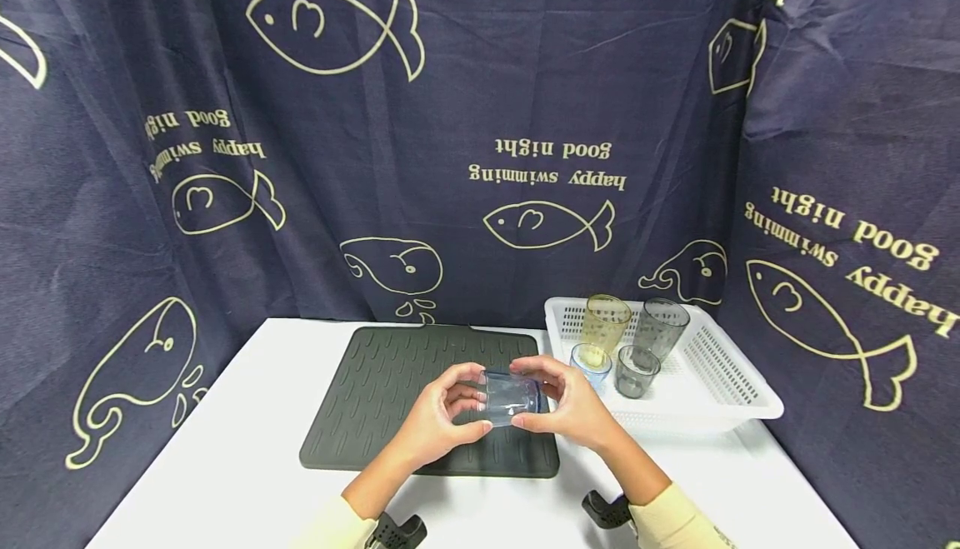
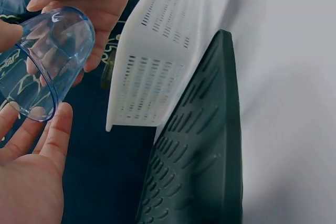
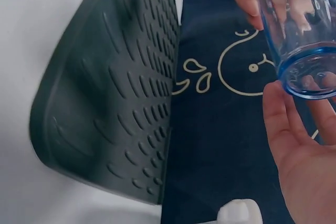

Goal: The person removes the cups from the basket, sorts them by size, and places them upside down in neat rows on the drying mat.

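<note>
A clear blue drinking glass (image 1: 512,396) lies on its side in the air between both hands, above the dark mat. At its rim end the left hand (image 1: 448,416) holds it with curled fingers and thumb. My right hand (image 1: 564,399) grips the thicker base end. The left wrist view shows the glass (image 2: 52,59) with the left fingertips at its rim and the other hand beyond. From the right wrist, the base of the glass (image 3: 310,74) rests against the right fingertips.
Under the hands lies a dark ridged drying mat (image 1: 375,391) on a white table (image 1: 247,416). To the right stands a white perforated basket (image 1: 720,399) holding a yellow glass (image 1: 604,324), a grey glass (image 1: 662,326), a small blue glass (image 1: 592,364) and a small grey glass (image 1: 637,372).
</note>
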The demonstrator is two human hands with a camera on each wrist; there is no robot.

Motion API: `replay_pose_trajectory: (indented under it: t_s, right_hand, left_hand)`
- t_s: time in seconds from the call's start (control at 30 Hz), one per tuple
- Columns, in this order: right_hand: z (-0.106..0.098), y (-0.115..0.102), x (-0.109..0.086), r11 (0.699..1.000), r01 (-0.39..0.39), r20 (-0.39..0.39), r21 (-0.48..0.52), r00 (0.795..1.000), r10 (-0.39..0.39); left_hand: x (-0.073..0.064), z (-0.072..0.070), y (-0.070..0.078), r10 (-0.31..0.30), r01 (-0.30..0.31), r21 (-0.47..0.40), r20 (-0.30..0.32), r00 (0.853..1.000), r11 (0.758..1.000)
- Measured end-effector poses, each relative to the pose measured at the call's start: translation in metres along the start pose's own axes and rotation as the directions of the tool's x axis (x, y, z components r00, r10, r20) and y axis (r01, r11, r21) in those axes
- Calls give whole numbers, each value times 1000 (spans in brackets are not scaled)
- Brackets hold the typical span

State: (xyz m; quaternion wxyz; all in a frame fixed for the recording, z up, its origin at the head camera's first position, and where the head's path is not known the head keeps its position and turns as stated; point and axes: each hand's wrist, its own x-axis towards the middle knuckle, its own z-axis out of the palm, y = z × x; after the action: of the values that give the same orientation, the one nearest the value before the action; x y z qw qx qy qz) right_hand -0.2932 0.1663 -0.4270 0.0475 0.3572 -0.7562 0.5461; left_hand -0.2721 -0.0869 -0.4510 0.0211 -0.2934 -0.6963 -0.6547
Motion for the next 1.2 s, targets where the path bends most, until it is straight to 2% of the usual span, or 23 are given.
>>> replay_pose_trajectory:
  t_s: [0.23,0.67,0.93,1.07,1.2]
  right_hand:
    - [8,7,-5,990,-4,23,144,1000,1]
    - [20,8,-13,942,-6,16,335,1000,1]
    - [26,13,-13,928,9,3,372,1000,-11]
    - [31,16,-12,926,16,-12,377,1000,-13]
    - [37,18,-8,926,17,-27,377,1000,-8]
  left_hand:
    - [-9,-6,-2,68,-68,-46,1,998,997]
    - [-18,-9,-5,82,-79,-76,29,996,994]
    - [-21,-11,-7,89,-86,-84,25,996,993]
    - [-23,-14,-5,65,-63,-64,32,997,996]
    - [-28,-22,-5,23,-23,-8,24,999,1000]
